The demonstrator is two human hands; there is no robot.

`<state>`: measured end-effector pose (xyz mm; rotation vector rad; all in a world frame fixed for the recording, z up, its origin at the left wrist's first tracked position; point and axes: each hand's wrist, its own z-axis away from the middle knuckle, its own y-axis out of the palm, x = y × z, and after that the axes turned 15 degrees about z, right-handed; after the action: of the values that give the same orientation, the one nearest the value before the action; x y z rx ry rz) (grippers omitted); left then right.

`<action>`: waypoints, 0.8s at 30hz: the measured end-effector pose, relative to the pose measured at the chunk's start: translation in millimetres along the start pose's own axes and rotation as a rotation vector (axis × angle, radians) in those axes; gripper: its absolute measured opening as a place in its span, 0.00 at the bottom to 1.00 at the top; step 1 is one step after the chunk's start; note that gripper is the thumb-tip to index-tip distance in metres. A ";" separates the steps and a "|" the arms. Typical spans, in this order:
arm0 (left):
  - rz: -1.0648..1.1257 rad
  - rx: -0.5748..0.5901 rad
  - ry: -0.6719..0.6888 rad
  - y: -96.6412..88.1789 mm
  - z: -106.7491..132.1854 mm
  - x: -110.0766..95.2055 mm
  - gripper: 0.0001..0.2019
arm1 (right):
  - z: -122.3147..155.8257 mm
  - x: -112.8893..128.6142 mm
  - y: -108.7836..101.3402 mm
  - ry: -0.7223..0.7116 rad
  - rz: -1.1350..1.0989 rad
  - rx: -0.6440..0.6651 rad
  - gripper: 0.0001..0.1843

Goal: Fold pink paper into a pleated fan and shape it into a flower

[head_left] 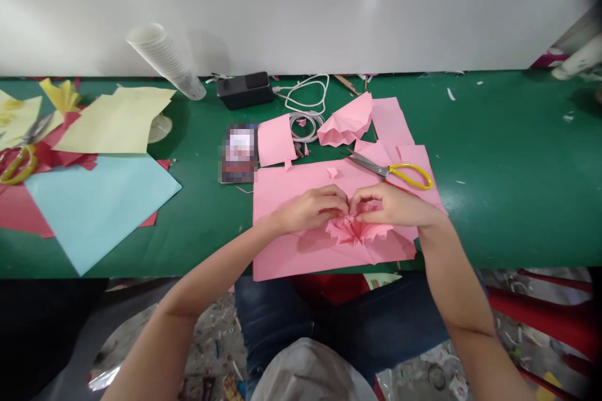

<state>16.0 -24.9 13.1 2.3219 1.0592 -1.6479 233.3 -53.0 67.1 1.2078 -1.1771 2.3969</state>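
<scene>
A pleated pink paper piece lies on a large pink sheet at the near edge of the green table. My left hand and my right hand meet over its top, fingers curled and pinching the folded paper between them. Just behind my right hand lie yellow-handled scissors. A second folded pink fan shape rests farther back.
Blue, yellow and red papers with another pair of scissors cover the left side. A stack of white cups, a black box, a white cable and a phone lie at the back.
</scene>
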 end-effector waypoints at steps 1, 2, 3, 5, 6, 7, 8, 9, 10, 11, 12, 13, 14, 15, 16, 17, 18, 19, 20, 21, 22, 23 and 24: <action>0.055 0.014 -0.057 -0.4 -0.2 0.0 0.06 | -0.3 -0.5 1.0 -0.002 0.009 -0.003 0.06; 0.111 0.026 -0.116 -0.7 -0.2 0.3 0.06 | -0.8 -1.1 2.2 -0.003 0.014 -0.009 0.06; 0.169 0.036 -0.175 -1.0 0.0 0.7 0.05 | -1.5 -1.7 3.4 -0.005 0.014 -0.016 0.06; 0.288 0.026 -0.279 -1.1 0.3 1.4 0.04 | -2.9 -3.4 5.7 -0.013 0.009 -0.043 0.07; 0.341 0.001 -0.319 -1.0 0.3 1.4 0.04 | -3.5 -4.4 6.4 -0.015 0.004 -0.063 0.08; 0.382 -0.034 -0.346 -0.8 0.0 1.2 0.03 | -4.0 -5.4 6.8 -0.015 0.000 -0.083 0.09; 0.410 -0.073 -0.359 -0.6 -0.4 0.6 0.03 | -4.2 -6.4 6.8 -0.007 -0.005 -0.107 0.09; 0.428 -0.110 -0.362 -0.5 -1.0 -0.1 0.03 | -4.4 -7.2 6.5 0.009 -0.014 -0.133 0.10; 0.440 -0.138 -0.361 -0.3 -1.6 -1.1 0.03 | -4.3 -7.7 5.8 0.033 -0.028 -0.160 0.10; 0.443 -0.154 -0.355 -0.2 -2.2 -2.0 0.03 | -4.1 -7.7 4.9 0.060 -0.041 -0.183 0.10; 0.439 -0.164 -0.347 -0.1 -2.7 -2.9 0.03 | -3.7 -7.4 3.9 0.082 -0.050 -0.203 0.09; 0.426 -0.171 -0.336 0.1 -3.0 -3.7 0.03 | -3.2 -6.6 3.0 0.100 -0.052 -0.218 0.09; 0.403 -0.175 -0.324 0.4 -3.1 -4.2 0.02 | -2.6 -5.5 2.1 0.111 -0.048 -0.226 0.08; 0.370 -0.177 -0.310 0.9 -3.0 -4.3 0.02 | -2.0 -4.1 1.5 0.116 -0.038 -0.229 0.07; 0.329 -0.172 -0.290 1.4 -2.7 -4.2 0.02 | -1.5 -2.6 1.3 0.117 -0.030 -0.233 0.07; 0.284 -0.161 -0.265 2.1 -2.2 -3.7 0.02 | -0.9 -1.0 1.4 0.118 -0.026 -0.237 0.06; 0.241 -0.142 -0.239 2.8 -1.7 -3.0 0.03 | -0.5 0.6 1.8 0.120 -0.024 -0.242 0.06; 0.199 -0.121 -0.216 3.4 -1.1 -2.0 0.03 | -0.1 2.2 2.5 0.122 -0.021 -0.243 0.06; 0.163 -0.099 -0.195 4.0 -0.5 -1.0 0.04 | 0.0 3.6 3.4 0.122 -0.017 -0.242 0.07; 0.128 -0.074 -0.181 4.4 0.2 0.0 0.05 | 0.1 4.7 4.4 0.119 -0.010 -0.236 0.07; 0.096 -0.050 -0.177 4.6 0.8 0.9 0.06 | 0.0 5.5 5.3 0.112 -0.002 -0.228 0.08; 0.066 -0.029 -0.182 4.6 1.3 1.4 0.06 | -0.2 5.8 6.2 0.101 0.006 -0.219 0.09; 0.046 -0.010 -0.193 4.5 1.6 1.5 0.07 | -0.5 5.6 6.8 0.092 0.015 -0.215 0.09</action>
<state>17.6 -28.3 9.8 2.1124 0.9646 -1.8003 226.0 -58.0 67.3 1.0153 -1.3771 2.2399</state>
